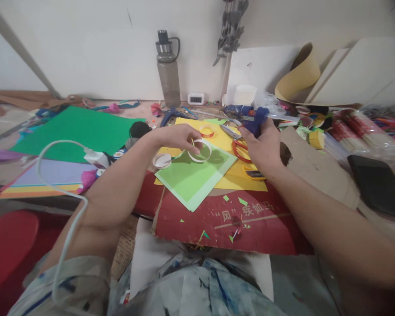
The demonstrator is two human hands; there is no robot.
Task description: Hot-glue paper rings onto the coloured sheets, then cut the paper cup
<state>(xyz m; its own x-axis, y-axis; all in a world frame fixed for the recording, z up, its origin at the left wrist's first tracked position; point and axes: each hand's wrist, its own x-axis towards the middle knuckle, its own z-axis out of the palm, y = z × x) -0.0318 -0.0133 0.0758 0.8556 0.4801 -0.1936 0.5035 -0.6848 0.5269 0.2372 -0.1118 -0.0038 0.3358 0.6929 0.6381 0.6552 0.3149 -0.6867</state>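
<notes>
My left hand [179,137] pinches a white ring [210,153] by its left edge, above sheets of light green paper [192,182]. A thin yellowish bit shows at the fingertips, too small to name. My right hand [266,147] is wrapped around a blue glue gun [257,117], its nozzle end toward the back left. Under and beside that hand lie scissors [239,151] with orange handles and a yellow utility knife [255,174]. A roll of tape [206,131] sits behind the ring, and a small white round piece [162,161] is left of it.
Yellow paper [243,182] and red cardboard [197,226] with green scraps lie underneath. A water bottle [169,77] and small clock [196,98] stand at the wall. Green sheet [72,131] is left, phone [378,186] right. A white cable [67,241] crosses my left arm.
</notes>
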